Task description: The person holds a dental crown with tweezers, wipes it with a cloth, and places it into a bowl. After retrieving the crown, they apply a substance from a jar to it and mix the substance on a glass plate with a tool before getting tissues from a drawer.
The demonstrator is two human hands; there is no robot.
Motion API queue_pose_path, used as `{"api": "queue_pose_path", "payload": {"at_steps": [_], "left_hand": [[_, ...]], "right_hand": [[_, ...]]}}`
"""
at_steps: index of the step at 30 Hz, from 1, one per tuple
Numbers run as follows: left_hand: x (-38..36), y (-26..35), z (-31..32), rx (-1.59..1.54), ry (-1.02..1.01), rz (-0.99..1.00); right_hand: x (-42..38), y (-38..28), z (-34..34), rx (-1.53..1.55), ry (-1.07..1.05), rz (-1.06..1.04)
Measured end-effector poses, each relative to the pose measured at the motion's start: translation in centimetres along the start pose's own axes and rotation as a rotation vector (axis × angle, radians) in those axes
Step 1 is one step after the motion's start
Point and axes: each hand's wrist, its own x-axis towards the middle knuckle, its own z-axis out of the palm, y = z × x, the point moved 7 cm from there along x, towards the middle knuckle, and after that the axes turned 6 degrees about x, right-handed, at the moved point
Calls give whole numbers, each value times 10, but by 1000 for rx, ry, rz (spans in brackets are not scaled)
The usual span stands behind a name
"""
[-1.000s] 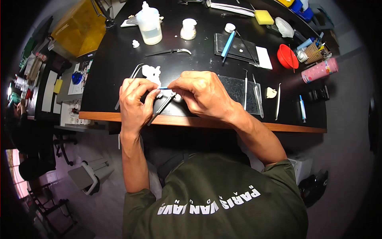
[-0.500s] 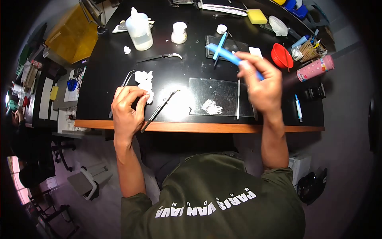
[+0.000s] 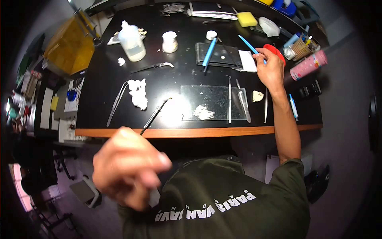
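Note:
My right hand (image 3: 270,69) grips a slim blue stick-like tool (image 3: 247,43) beside the red bowl (image 3: 273,49), partly hiding the bowl. Blurred by motion, my left hand (image 3: 129,167) is raised in front of the desk edge; its fingers look bent, and I cannot make out anything in them. Crumpled white tissue (image 3: 138,95) lies on the desk between bent tweezers (image 3: 116,105) and a dark-handled tool (image 3: 155,115). A glass plate (image 3: 213,99) bears a white smear (image 3: 203,112) and metal instruments (image 3: 229,99). To its right is a small cream-coloured piece (image 3: 258,96).
A squeeze bottle (image 3: 132,44), a white jar (image 3: 170,42) and a curved-tip tool (image 3: 153,67) stand or lie at the left. Another blue tool (image 3: 209,51) rests on a dark block (image 3: 199,59). A yellow sponge (image 3: 247,19), pink bottle (image 3: 308,65) and syringe (image 3: 293,106) are farther right.
My left hand has let go of the tissue and moved back towards me, off the desk. My right hand has carried the blue tool rightwards and away to the red bowl.

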Motion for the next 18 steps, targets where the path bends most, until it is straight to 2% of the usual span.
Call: {"api": "queue_pose_path", "payload": {"at_steps": [1, 2, 4, 6, 9, 11, 14, 16, 18], "left_hand": [[6, 17, -2, -93, -83, 57], [5, 28, 1, -220, -54, 251], [-2, 53, -5, -383, 142, 217], [-1, 77, -20, -671, 107, 125], [10, 93, -8, -962, 217, 230], [8, 96, -14, -1004, 205, 309], [1, 100, -25, -871, 156, 488], [-3, 102, -24, -825, 255, 683], [0, 103, -25, -789, 183, 649]], "right_hand": [[2, -6, 3, -28, -27, -3], [5, -6, 10, -48, -49, -22], [11, 1, 25, -77, -87, -23], [17, 4, 37, -76, -119, -23], [20, 9, 49, -124, -161, 36], [25, 12, 54, -164, -159, 29], [25, 10, 53, -197, -181, 90], [27, 15, 56, -181, -213, 106], [28, 20, 61, -162, -257, 138]]}}
